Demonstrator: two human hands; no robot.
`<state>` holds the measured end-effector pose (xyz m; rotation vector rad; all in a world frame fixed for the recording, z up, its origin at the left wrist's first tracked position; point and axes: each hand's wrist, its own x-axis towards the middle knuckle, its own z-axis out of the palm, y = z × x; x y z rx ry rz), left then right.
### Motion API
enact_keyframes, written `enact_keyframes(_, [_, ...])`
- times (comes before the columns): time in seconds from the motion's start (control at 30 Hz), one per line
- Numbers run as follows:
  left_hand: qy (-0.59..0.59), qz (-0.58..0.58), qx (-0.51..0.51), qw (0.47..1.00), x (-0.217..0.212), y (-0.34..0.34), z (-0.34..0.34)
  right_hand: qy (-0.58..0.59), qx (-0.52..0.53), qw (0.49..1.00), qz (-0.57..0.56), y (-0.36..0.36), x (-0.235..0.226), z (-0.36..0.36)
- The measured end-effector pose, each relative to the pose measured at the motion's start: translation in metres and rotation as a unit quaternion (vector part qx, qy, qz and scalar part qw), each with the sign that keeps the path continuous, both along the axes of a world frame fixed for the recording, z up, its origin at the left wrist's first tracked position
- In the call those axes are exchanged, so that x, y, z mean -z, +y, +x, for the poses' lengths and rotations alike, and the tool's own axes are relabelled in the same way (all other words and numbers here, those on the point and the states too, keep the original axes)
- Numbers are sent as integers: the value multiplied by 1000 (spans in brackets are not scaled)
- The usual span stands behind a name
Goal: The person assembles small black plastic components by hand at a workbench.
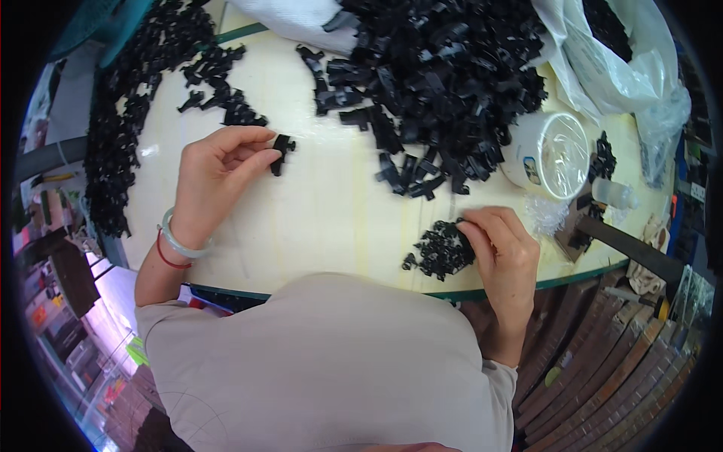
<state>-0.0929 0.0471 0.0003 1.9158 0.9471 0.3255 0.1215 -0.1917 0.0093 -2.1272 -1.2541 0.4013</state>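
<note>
Between thumb and fingers, my left hand (215, 169) pinches a small black plastic part (282, 154) with short side tabs, held over the pale tabletop (316, 226). A light bangle and a red cord circle that wrist. My right hand (503, 248) is at the right edge of a little heap of tiny black pieces (443, 252), its thumb and fingertips closed together. Whatever lies between those fingertips is too small to make out. Beyond both hands spreads a large pile of black plastic parts (444, 83), similar in look to the held one.
More black parts (113, 166) line the table's left side, with a loose cluster (226, 83) beside them. At the right stand a white tub (527, 154) lined with clear film and a small clear bottle (614, 193). Plastic bags (640, 75) sit at the far right.
</note>
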Motion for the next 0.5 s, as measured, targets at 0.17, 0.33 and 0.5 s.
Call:
enact_keyframes(0.17, [41, 172, 36, 984, -21, -15, 10, 4, 8, 1000, -30, 1, -1, -5])
enact_keyframes(0.33, [-70, 335, 240, 908, -8, -23, 46, 54, 19, 997, -49, 2, -2, -6])
enact_keyframes(0.5, [-111, 340, 360, 862, 9, -26, 78, 343, 128, 916, 164, -11, 0, -7])
